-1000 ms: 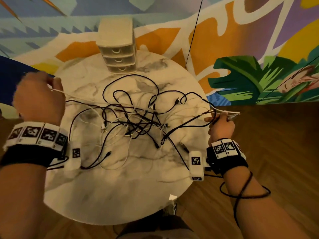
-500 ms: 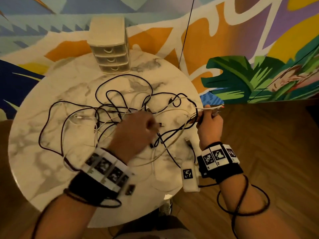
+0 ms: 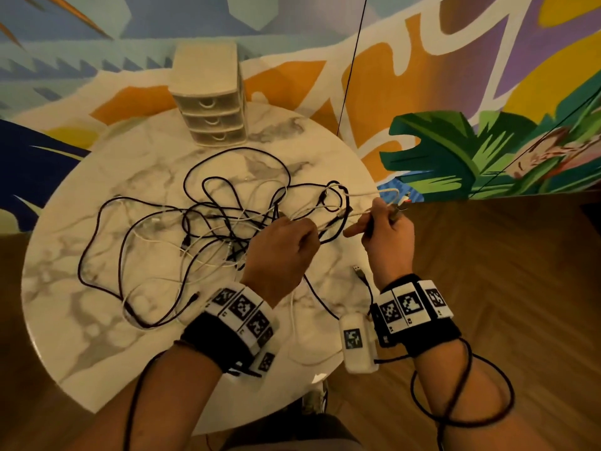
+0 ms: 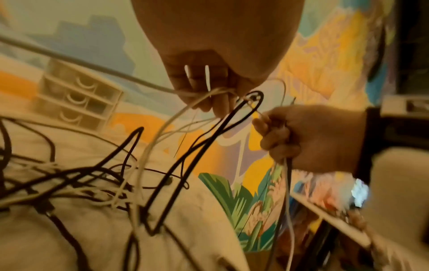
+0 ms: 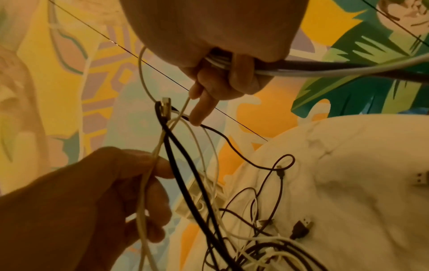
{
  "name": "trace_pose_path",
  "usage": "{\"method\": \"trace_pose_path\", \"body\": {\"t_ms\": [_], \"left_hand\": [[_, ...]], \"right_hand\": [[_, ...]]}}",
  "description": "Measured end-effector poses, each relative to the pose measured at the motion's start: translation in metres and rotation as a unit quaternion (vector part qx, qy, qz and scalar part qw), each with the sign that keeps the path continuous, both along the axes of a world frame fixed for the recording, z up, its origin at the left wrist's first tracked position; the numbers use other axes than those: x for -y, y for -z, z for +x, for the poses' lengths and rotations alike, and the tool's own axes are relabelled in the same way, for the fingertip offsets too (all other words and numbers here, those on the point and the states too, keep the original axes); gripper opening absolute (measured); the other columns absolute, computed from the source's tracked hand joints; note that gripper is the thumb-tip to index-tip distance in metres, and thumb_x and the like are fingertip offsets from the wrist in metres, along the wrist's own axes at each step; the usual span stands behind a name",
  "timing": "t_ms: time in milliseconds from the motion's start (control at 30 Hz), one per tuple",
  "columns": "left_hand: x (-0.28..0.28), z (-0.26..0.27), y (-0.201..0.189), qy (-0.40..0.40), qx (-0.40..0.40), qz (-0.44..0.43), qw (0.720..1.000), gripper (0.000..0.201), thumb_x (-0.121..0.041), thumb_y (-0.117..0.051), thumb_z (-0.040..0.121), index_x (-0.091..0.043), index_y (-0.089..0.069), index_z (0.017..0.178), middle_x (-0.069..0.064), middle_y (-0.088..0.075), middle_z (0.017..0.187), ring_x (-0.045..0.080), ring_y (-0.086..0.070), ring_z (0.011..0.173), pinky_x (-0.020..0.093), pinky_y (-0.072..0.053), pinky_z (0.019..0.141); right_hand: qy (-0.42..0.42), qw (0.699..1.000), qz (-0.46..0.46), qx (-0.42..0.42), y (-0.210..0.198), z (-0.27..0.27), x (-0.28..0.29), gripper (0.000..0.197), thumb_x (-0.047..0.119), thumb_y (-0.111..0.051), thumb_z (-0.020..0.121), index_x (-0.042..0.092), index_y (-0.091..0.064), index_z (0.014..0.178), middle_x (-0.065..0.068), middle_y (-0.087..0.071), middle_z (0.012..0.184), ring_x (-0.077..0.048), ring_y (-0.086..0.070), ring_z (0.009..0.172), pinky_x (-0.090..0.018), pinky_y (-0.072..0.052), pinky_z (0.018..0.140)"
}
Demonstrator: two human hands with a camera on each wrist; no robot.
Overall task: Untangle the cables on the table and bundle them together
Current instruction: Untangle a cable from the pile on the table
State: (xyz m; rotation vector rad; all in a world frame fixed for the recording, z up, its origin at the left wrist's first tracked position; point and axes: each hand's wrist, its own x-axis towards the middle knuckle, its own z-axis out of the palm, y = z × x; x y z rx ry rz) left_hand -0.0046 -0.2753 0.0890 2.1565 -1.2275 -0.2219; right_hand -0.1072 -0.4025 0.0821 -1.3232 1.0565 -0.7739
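white cable (image 3: 328, 208) pinched by left hand (image 3: 279, 252); right hand (image 3: 387, 237) grips cable ends (image 3: 398, 203).

A black wristband (image 3: 224, 336) carrying white square-coded marker tiles (image 3: 242, 309) is worn on each bare forearm. A white camera module (image 3: 356, 341) is fitted beside the right band; black cable (image 3: 461, 398) is looped around the right forearm.

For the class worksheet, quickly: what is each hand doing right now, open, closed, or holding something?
Left hand: closed, pinching white cables lifted from the tangle.
Right hand: closed, gripping a gathered bunch of cables, index finger extended.
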Motion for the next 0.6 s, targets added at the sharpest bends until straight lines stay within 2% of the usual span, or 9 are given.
{"method": "trace_pose_path", "body": {"t_ms": [67,100,167,233,300,333,433,533,600], "left_hand": [[0.002,0.008,-0.002,-0.006,-0.082,0.016,0.996,0.025,-0.033,-0.042,0.093,-0.020,-0.063,0.089,-0.007,-0.065,0.068,0.014,-0.062,0.067,0.036,-0.050,0.063],[0.002,0.010,-0.004,0.002,-0.077,0.043,0.996,0.022,-0.032,-0.043,0.096,-0.021,-0.062,0.092,-0.008,-0.064,0.065,0.015,-0.063,0.067,0.035,-0.049,0.063],[0.002,0.012,-0.007,0.031,0.030,0.110,0.993,0.023,-0.032,-0.038,0.099,-0.018,-0.057,0.102,-0.004,-0.065,0.070,0.022,-0.062,0.072,0.036,-0.047,0.064],[-0.001,0.014,-0.011,0.060,0.080,0.139,0.985,0.026,-0.033,-0.033,0.100,-0.017,-0.053,0.107,0.003,-0.067,0.080,0.027,-0.061,0.074,0.040,-0.048,0.065],[-0.003,0.017,-0.016,0.086,0.104,0.133,0.982,0.023,-0.031,-0.037,0.099,-0.017,-0.054,0.105,0.005,-0.064,0.082,0.027,-0.059,0.076,0.036,-0.046,0.062],[-0.004,0.019,-0.022,0.103,0.150,0.111,0.977,0.019,-0.026,-0.043,0.097,-0.016,-0.058,0.101,0.005,-0.061,0.083,0.027,-0.057,0.079,0.033,-0.043,0.060],[0.001,0.024,-0.040,0.102,0.223,0.101,0.964,0.012,-0.016,-0.053,0.092,-0.014,-0.064,0.095,0.004,-0.058,0.091,0.024,-0.055,0.087,0.031,-0.040,0.059],[0.006,0.028,-0.048,0.082,0.148,0.109,0.980,0.018,-0.021,-0.044,0.097,-0.015,-0.060,0.100,0.003,-0.064,0.094,0.025,-0.060,0.083,0.039,-0.049,0.070],[0.005,0.034,-0.047,0.038,0.018,0.068,0.997,0.015,-0.023,-0.047,0.096,-0.016,-0.060,0.092,0.000,-0.067,0.081,0.019,-0.061,0.074,0.036,-0.049,0.068]], "right_hand": [[-0.004,1.000,0.006,-0.005,0.000,0.003,-0.001,0.046,0.034,-0.041,0.100,0.014,-0.055,0.061,-0.009,-0.067,0.055,-0.028,-0.048,0.055,-0.027,-0.031,0.048],[-0.007,1.000,0.002,-0.013,0.001,0.003,-0.001,0.047,0.034,-0.041,0.100,0.014,-0.056,0.061,-0.010,-0.067,0.055,-0.027,-0.046,0.053,-0.028,-0.032,0.048],[-0.009,1.000,-0.004,-0.029,0.001,0.004,-0.001,0.048,0.035,-0.040,0.101,0.015,-0.056,0.060,-0.010,-0.068,0.056,-0.019,-0.044,0.048,-0.029,-0.033,0.049],[-0.015,0.999,-0.006,-0.043,0.004,0.004,-0.001,0.048,0.035,-0.040,0.101,0.016,-0.056,0.059,-0.009,-0.068,0.056,-0.013,-0.046,0.046,-0.031,-0.035,0.055],[-0.027,0.997,-0.014,-0.067,0.005,0.003,-0.002,0.048,0.034,-0.039,0.101,0.015,-0.055,0.060,-0.008,-0.067,0.055,-0.004,-0.048,0.045,-0.033,-0.037,0.062],[-0.034,0.996,-0.023,-0.080,0.006,0.003,-0.002,0.049,0.034,-0.038,0.101,0.015,-0.056,0.060,-0.008,-0.067,0.055,-0.003,-0.048,0.044,-0.033,-0.038,0.063],[-0.043,0.994,-0.043,-0.091,0.008,0.004,-0.004,0.049,0.037,-0.038,0.101,0.019,-0.057,0.060,-0.007,-0.068,0.056,-0.005,-0.048,0.047,-0.034,-0.040,0.064],[-0.046,0.995,-0.039,-0.083,0.009,0.010,-0.007,0.050,0.038,-0.038,0.100,0.022,-0.059,0.057,-0.006,-0.069,0.058,-0.009,-0.048,0.052,-0.038,-0.042,0.067],[-0.050,0.994,-0.052,-0.087,0.009,0.013,-0.008,0.053,0.038,-0.038,0.100,0.028,-0.063,0.054,-0.005,-0.069,0.058,-0.009,-0.049,0.056,-0.041,-0.044,0.071]]}}
